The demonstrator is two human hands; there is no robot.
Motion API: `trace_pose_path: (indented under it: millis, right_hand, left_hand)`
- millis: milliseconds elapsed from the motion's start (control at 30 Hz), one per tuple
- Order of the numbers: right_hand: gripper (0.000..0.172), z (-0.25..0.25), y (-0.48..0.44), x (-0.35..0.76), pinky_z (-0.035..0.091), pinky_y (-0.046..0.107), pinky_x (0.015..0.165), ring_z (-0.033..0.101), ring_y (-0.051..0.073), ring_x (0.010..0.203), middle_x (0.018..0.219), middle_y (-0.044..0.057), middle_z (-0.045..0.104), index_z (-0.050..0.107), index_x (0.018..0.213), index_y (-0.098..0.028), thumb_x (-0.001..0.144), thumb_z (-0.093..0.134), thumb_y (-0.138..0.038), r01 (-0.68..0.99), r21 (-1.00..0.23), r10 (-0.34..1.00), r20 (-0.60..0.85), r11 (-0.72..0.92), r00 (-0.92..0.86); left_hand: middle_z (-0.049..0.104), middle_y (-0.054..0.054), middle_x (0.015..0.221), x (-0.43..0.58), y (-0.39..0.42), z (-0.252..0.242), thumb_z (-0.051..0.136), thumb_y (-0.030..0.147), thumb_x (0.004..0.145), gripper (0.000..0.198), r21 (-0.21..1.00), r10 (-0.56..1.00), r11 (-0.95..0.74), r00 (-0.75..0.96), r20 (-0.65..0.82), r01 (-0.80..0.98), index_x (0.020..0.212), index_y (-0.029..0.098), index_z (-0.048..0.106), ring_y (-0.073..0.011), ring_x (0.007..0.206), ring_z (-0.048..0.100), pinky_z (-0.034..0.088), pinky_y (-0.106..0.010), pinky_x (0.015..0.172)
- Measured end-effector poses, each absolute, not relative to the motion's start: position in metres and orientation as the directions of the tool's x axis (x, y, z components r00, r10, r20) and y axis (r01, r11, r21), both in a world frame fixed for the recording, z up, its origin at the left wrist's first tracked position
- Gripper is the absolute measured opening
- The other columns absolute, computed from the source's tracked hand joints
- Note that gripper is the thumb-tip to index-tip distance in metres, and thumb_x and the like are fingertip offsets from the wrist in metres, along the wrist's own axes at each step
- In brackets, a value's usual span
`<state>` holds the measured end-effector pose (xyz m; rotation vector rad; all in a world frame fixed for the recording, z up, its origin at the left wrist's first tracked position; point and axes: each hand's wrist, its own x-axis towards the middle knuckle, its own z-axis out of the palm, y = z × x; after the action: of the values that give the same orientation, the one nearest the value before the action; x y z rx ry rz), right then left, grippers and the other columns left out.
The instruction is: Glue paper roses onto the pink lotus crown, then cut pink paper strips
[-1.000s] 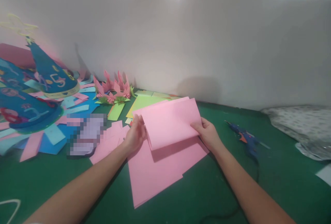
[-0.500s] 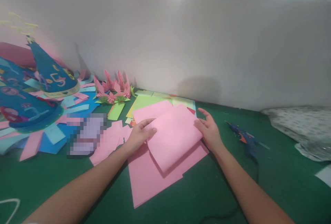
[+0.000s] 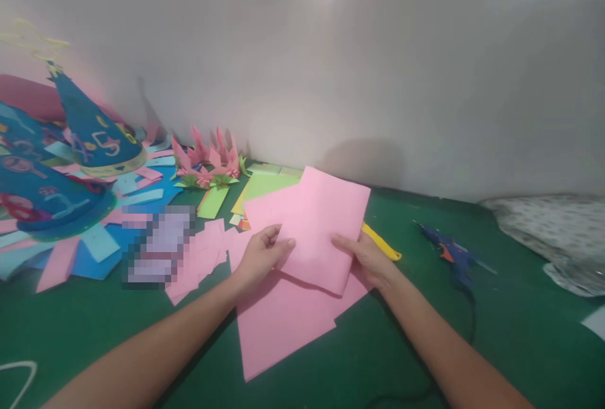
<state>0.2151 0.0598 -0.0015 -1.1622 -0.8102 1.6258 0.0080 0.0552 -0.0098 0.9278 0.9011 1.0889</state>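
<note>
Between my two hands is a folded sheet of pink paper (image 3: 326, 226), tilted above the table. My left hand (image 3: 262, 254) grips its left edge, thumb on top. On its right edge, my right hand (image 3: 371, 258) pinches it with the thumb across the face and the other fingers behind. Below lie larger pink sheets (image 3: 283, 327) on the green table. A yellow-handled tool (image 3: 385, 244) sticks out behind my right hand, the rest of it hidden. Smaller pink paper pieces (image 3: 203, 254) lie left of my left hand.
A blue glue gun (image 3: 449, 248) with its cord lies at the right. Blue decorated cone hats (image 3: 97, 125) and a pink paper crown (image 3: 208, 160) stand at left and back. Green paper (image 3: 271, 188) lies behind the pink sheets. A white wall (image 3: 425, 81) bounds the back.
The pink sheet has been turned in my hands, its lower corner swinging right. My right hand has come closer in and lower, and the yellow handle has come into view.
</note>
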Motion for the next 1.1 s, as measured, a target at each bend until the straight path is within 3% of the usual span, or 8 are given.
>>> trace_pose_path:
  millis: [100, 267, 567, 733, 900, 1100]
  right_hand:
    - [0.051, -0.003, 0.062, 0.217, 0.05, 0.045, 0.086, 0.066, 0.028, 0.087, 0.096, 0.011, 0.072, 0.064, 0.097, -0.015, 0.053, 0.084, -0.032, -0.308, -0.889, 0.94, -0.337, -0.339, -0.06]
    - [0.052, -0.006, 0.062, 0.217, 0.051, 0.043, 0.084, 0.067, 0.027, 0.085, 0.096, 0.011, 0.072, 0.065, 0.098, -0.015, 0.054, 0.084, -0.032, -0.269, -0.909, 0.948, -0.312, -0.319, -0.069]
    - [0.054, -0.006, 0.06, 0.212, 0.052, 0.041, 0.081, 0.067, 0.027, 0.085, 0.097, 0.01, 0.072, 0.064, 0.102, -0.016, 0.054, 0.084, -0.032, -0.244, -0.919, 0.95, -0.31, -0.31, -0.04]
    - [0.051, -0.006, 0.06, 0.212, 0.053, 0.041, 0.08, 0.068, 0.026, 0.083, 0.095, 0.01, 0.072, 0.065, 0.098, -0.016, 0.054, 0.084, -0.033, -0.247, -0.915, 0.946, -0.325, -0.32, -0.02]
    - [0.05, -0.001, 0.06, 0.213, 0.053, 0.04, 0.078, 0.068, 0.026, 0.082, 0.094, 0.01, 0.073, 0.065, 0.099, -0.016, 0.055, 0.083, -0.032, -0.287, -0.892, 0.937, -0.342, -0.348, -0.074]
    - [0.052, -0.001, 0.061, 0.212, 0.054, 0.039, 0.078, 0.068, 0.027, 0.081, 0.092, 0.011, 0.073, 0.067, 0.098, -0.013, 0.052, 0.085, -0.032, -0.253, -0.909, 0.941, -0.338, -0.332, -0.021]
  left_hand:
    - [0.069, -0.006, 0.083, 0.007, 0.056, -0.012, 0.071, 0.035, 0.072, 0.034, 0.969, 0.969, 0.146, 0.228, -0.099, -0.2, 0.096, 0.012, 0.066, -0.0155, 0.073, 0.063, 0.048, -0.025, 0.067]
    - [0.069, -0.009, 0.098, 0.006, 0.06, -0.017, 0.068, 0.037, 0.075, 0.035, 0.979, 0.989, 0.055, 0.146, -0.027, -0.196, 0.102, 0.014, 0.066, -0.0181, 0.087, 0.063, 0.048, -0.028, 0.078]
    - [0.061, -0.002, 0.081, 0.005, 0.065, -0.021, 0.073, 0.029, 0.067, 0.046, 0.992, 1.0, 0.017, -0.009, -0.018, -0.123, 0.11, 0.015, 0.064, -0.0111, 0.073, 0.056, 0.047, -0.024, 0.07]
    - [0.054, 0.0, 0.083, 0.007, 0.065, -0.018, 0.073, 0.024, 0.065, 0.05, 0.977, 1.0, -0.016, -0.013, 0.014, -0.212, 0.113, 0.018, 0.06, -0.0075, 0.071, 0.053, 0.045, -0.019, 0.064]
    - [0.053, -0.002, 0.091, 0.006, 0.064, -0.018, 0.072, 0.025, 0.066, 0.046, 0.987, 1.0, -0.013, 0.013, 0.016, -0.162, 0.11, 0.019, 0.06, -0.0051, 0.063, 0.049, 0.042, -0.017, 0.052]
    - [0.053, -0.004, 0.095, 0.006, 0.063, -0.018, 0.072, 0.025, 0.066, 0.049, 0.988, 1.0, 0.003, 0.024, 0.001, -0.155, 0.112, 0.019, 0.059, -0.0053, 0.062, 0.05, 0.043, -0.017, 0.05]
